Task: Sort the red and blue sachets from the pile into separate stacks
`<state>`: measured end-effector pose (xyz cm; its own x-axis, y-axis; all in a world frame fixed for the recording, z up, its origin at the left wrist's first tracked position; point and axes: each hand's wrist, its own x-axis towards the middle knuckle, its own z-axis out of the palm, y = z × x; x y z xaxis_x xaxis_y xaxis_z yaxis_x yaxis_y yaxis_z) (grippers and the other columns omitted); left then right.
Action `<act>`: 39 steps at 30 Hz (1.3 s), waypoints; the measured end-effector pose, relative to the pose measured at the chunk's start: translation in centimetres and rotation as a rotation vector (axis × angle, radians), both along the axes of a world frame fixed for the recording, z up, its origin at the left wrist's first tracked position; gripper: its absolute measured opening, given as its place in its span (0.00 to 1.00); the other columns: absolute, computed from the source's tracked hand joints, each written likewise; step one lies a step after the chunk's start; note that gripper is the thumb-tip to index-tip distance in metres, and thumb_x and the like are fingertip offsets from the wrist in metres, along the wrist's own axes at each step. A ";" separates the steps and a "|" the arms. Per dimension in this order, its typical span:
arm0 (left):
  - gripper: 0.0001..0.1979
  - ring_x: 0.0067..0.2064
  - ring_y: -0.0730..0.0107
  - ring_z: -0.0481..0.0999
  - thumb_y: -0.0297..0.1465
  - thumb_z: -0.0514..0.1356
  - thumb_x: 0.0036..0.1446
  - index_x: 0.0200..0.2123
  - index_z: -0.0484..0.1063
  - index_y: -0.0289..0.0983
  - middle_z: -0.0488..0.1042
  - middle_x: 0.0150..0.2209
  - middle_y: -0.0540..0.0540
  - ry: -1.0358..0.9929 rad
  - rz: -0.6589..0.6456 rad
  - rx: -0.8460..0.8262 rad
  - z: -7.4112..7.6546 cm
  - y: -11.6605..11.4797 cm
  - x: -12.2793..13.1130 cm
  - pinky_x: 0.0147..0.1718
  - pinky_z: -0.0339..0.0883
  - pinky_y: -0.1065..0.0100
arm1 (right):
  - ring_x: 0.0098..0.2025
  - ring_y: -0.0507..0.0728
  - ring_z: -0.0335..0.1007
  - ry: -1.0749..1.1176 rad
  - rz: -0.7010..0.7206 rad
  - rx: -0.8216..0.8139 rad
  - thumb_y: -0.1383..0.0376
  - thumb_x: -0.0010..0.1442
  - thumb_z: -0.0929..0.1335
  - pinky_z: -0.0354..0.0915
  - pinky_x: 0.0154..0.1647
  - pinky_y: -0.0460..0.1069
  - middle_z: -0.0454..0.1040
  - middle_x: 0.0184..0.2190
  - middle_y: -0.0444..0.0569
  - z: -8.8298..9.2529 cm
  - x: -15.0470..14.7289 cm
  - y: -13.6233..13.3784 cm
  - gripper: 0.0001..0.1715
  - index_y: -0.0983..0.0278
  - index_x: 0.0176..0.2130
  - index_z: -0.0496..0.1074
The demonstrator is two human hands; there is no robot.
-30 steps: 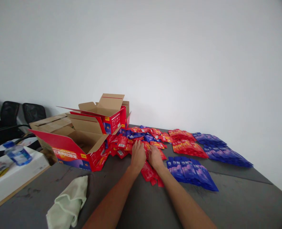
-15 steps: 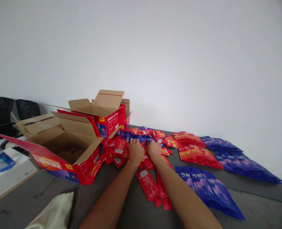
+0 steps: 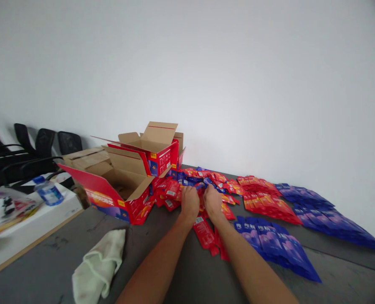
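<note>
My left hand [image 3: 190, 202] is closed over the heap of small red packets [image 3: 171, 188], its fingertips turned down out of sight. What it grips, if anything, is hidden. Close beside it, my right hand [image 3: 212, 202] is curled shut, with a blue packet [image 3: 209, 182] poking out past its fingers. Other blue packets [image 3: 192, 180] lie among the red ones behind the hands. Beneath my forearms, a red packet [image 3: 205, 233] lies flat on the dark table, barcode side up.
Open cartons [image 3: 118, 185] stand at left, another carton [image 3: 158, 147] behind. Fanned rows of red pouches [image 3: 268, 204] and blue pouches [image 3: 276, 245] lie at right. A pale cloth [image 3: 100, 264] rests at front left, near a water bottle [image 3: 49, 192] on a white box [image 3: 57, 213].
The view has swung left, bringing more chairs and the whole cloth into sight. Both hands stay closed at the packet heap, and more of the blue packet shows at my right hand.
</note>
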<state>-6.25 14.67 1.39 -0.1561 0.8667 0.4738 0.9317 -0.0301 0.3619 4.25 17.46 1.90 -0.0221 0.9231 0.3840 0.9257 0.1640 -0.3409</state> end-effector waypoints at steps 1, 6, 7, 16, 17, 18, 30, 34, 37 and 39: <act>0.17 0.46 0.62 0.70 0.21 0.47 0.62 0.35 0.75 0.35 0.76 0.39 0.42 -0.003 -0.001 0.000 0.0 -1.1 0.3 0.52 0.60 0.59 | 0.39 0.58 0.76 0.004 0.006 0.005 0.67 0.69 0.53 0.62 0.38 0.49 0.78 0.38 0.57 0.2 0.0 -1.1 0.21 0.68 0.53 0.67; 0.16 0.46 0.62 0.71 0.22 0.48 0.62 0.40 0.76 0.34 0.77 0.41 0.42 -0.088 -0.089 0.035 -0.2 -7.1 1.6 0.53 0.60 0.59 | 0.38 0.58 0.76 0.081 0.044 0.073 0.67 0.68 0.53 0.63 0.35 0.48 0.78 0.37 0.57 0.2 0.8 -7.1 0.22 0.68 0.51 0.69; 0.16 0.47 0.61 0.71 0.23 0.48 0.62 0.40 0.76 0.34 0.77 0.41 0.41 -0.118 -0.090 0.042 -0.3 -8.3 1.8 0.53 0.60 0.59 | 0.37 0.58 0.76 0.100 0.069 0.088 0.67 0.68 0.53 0.63 0.35 0.48 0.78 0.37 0.57 -0.1 1.1 -8.2 0.22 0.69 0.51 0.70; 0.18 0.44 0.62 0.75 0.27 0.47 0.64 0.37 0.78 0.35 0.79 0.39 0.39 -0.207 -0.105 -0.017 -0.8 -15.2 4.3 0.50 0.61 0.61 | 0.39 0.58 0.76 0.146 0.124 0.112 0.64 0.68 0.55 0.65 0.38 0.47 0.78 0.40 0.56 -1.9 4.5 -16.1 0.22 0.66 0.51 0.70; 0.20 0.44 0.62 0.76 0.29 0.46 0.66 0.36 0.78 0.35 0.79 0.39 0.39 -0.232 -0.100 -0.013 -0.5 -15.4 4.5 0.50 0.62 0.61 | 0.40 0.58 0.76 0.153 0.132 0.118 0.64 0.68 0.55 0.66 0.39 0.48 0.78 0.41 0.57 -2.1 4.8 -16.7 0.22 0.67 0.52 0.70; 0.22 0.44 0.62 0.76 0.31 0.44 0.67 0.35 0.78 0.35 0.79 0.39 0.38 -0.277 -0.092 -0.013 -0.3 -15.6 4.7 0.49 0.62 0.62 | 0.42 0.58 0.76 0.160 0.143 0.127 0.64 0.68 0.54 0.67 0.40 0.48 0.78 0.42 0.57 -2.3 5.0 -17.2 0.23 0.67 0.52 0.70; 0.13 0.21 0.74 0.68 0.38 0.59 0.54 0.32 0.76 0.33 0.73 0.23 0.50 -1.172 -0.314 -0.182 -1.2 -14.6 6.2 0.21 0.61 0.73 | 0.61 0.60 0.63 0.218 0.392 0.265 0.67 0.65 0.57 0.59 0.63 0.58 0.70 0.57 0.57 -3.8 7.4 -19.2 0.24 0.66 0.55 0.70; 0.10 0.22 0.76 0.68 0.34 0.60 0.51 0.32 0.75 0.32 0.73 0.25 0.50 -1.307 -0.415 -0.154 -2.2 -14.0 6.5 0.21 0.60 0.74 | 0.63 0.62 0.60 0.311 0.301 0.250 0.65 0.63 0.60 0.57 0.64 0.59 0.66 0.60 0.58 -4.0 7.4 -19.1 0.25 0.66 0.57 0.69; 0.09 0.26 0.74 0.71 0.32 0.62 0.48 0.31 0.74 0.32 0.74 0.27 0.49 -1.336 -0.446 -0.123 -2.7 -14.0 6.6 0.24 0.63 0.74 | 0.60 0.62 0.64 0.432 0.232 0.182 0.64 0.61 0.61 0.60 0.62 0.57 0.67 0.59 0.58 -3.4 7.3 -19.5 0.28 0.67 0.59 0.65; 0.07 0.28 0.72 0.72 0.31 0.62 0.47 0.30 0.73 0.33 0.74 0.27 0.49 -1.336 -0.446 -0.124 -2.9 -14.2 6.7 0.25 0.64 0.73 | 0.54 0.61 0.70 0.532 0.196 0.096 0.61 0.61 0.62 0.65 0.56 0.54 0.70 0.55 0.57 -2.9 7.4 -19.7 0.28 0.66 0.59 0.64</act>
